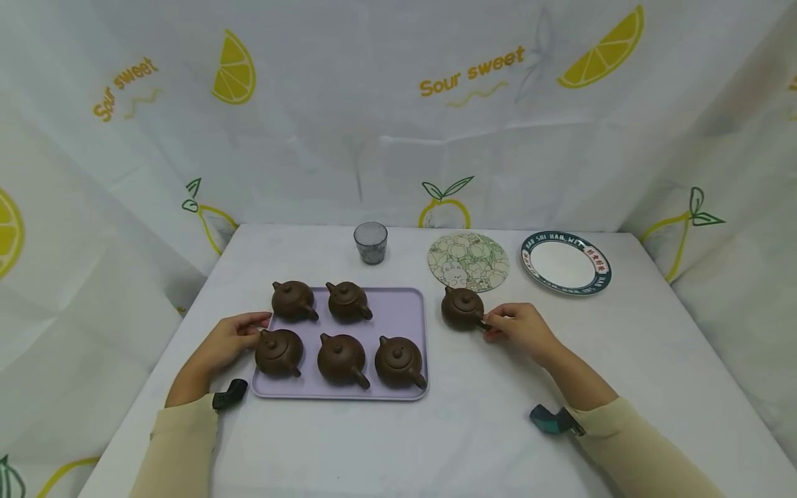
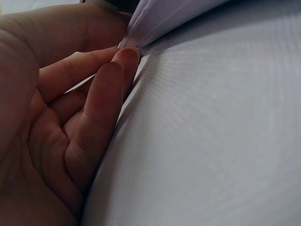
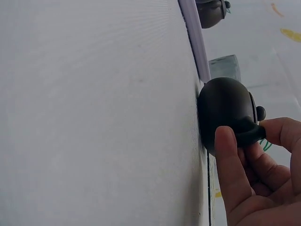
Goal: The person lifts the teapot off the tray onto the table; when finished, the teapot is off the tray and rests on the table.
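Observation:
A brown teapot sits on the table to the right of the lilac tray. My right hand pinches its handle, which the right wrist view shows between thumb and fingers of the hand. At the tray's left side my left hand grips the rim. Up close, the fingers of that hand meet the tray edge. Several matching teapots stand on the tray: two in the back row, among them a teapot, and three in front, among them a teapot.
Behind the tray stands a grey clear glass. A round patterned mat lies just behind the held teapot. Farther right is a white plate with a dark lettered rim. A printed cloth hangs along the table's back edge.

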The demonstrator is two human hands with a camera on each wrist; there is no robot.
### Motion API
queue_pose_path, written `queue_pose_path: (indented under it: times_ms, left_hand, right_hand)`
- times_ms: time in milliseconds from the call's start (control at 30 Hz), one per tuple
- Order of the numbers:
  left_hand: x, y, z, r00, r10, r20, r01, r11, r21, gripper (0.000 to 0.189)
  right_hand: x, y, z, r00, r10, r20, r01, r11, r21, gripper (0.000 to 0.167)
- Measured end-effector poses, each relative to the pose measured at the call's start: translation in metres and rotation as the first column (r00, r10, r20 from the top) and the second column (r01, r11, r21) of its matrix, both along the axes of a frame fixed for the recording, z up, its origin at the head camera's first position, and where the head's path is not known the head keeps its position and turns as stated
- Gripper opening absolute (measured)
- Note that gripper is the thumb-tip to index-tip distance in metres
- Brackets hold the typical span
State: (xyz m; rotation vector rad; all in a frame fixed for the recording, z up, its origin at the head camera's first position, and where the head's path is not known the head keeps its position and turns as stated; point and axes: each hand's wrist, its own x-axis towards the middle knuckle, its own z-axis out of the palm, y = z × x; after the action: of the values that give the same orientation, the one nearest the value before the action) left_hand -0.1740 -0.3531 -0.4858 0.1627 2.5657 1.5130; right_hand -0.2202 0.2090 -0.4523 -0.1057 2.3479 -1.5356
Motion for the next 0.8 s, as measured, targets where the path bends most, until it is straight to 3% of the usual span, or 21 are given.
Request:
queue_pose_path:
  times_ms: [133,200,333,400,533,700,800]
  left_hand:
    - [0.0,0.001,-0.001,1.0,0.011,0.003,-0.011,1.0,-0.004,0.052]
    - [0.0,0.001,-0.002,1.0,0.012,0.002,-0.012,1.0,0.001,0.051]
    - [-0.001,0.001,-0.003,1.0,0.01,-0.002,-0.01,1.0,0.013,0.052]
    - [-0.001,0.002,-0.002,1.0,0.015,0.003,-0.015,1.0,0.011,0.053]
    - [0.001,0.003,0.002,0.999,0.03,0.021,-0.03,1.0,-0.009,0.053]
    - [0.009,0.015,0.023,0.999,0.033,0.023,-0.032,0.999,-0.014,0.05]
    - [0.013,0.02,0.032,1.0,0.018,0.018,-0.018,1.0,0.002,0.05]
  right_hand:
    - [0.001,0.001,-0.001,1.0,0.007,0.007,-0.007,1.0,0.01,0.027]
    - [0.001,0.002,0.002,1.0,0.018,-0.002,-0.018,0.998,0.06,0.031]
    - [0.002,0.007,0.018,0.998,0.031,-0.056,-0.021,0.985,0.169,0.038]
    - [0.003,0.007,0.028,0.997,0.027,-0.077,-0.013,0.984,0.179,0.04]
    - [0.011,-0.008,0.033,0.992,0.082,-0.094,-0.072,0.992,0.1,0.038]
    - [0.033,-0.046,0.018,0.983,0.161,-0.082,-0.166,0.984,-0.059,0.027]
    - [0.046,-0.067,0.008,0.975,0.214,-0.063,-0.22,0.971,-0.098,0.021]
